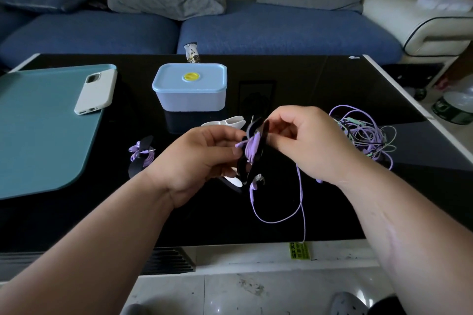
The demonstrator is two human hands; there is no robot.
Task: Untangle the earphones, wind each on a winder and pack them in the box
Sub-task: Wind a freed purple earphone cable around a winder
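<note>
Two busy hands mid-frame: left hand [204, 158] grips winder [261, 135], right hand [307, 143] pinches purple cable [302, 186], whose hanging slack may snag.

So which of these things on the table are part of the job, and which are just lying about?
Job: black winder, purple earphone, tangled earphones, finished winder, white winders, box.
Lying about: phone, teal mat, wrapper.

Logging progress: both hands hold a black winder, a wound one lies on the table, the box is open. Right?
No: the head view shows the box closed, lid on. The left hand and right hand hold the black winder, and a wound winder lies on the table.
</note>
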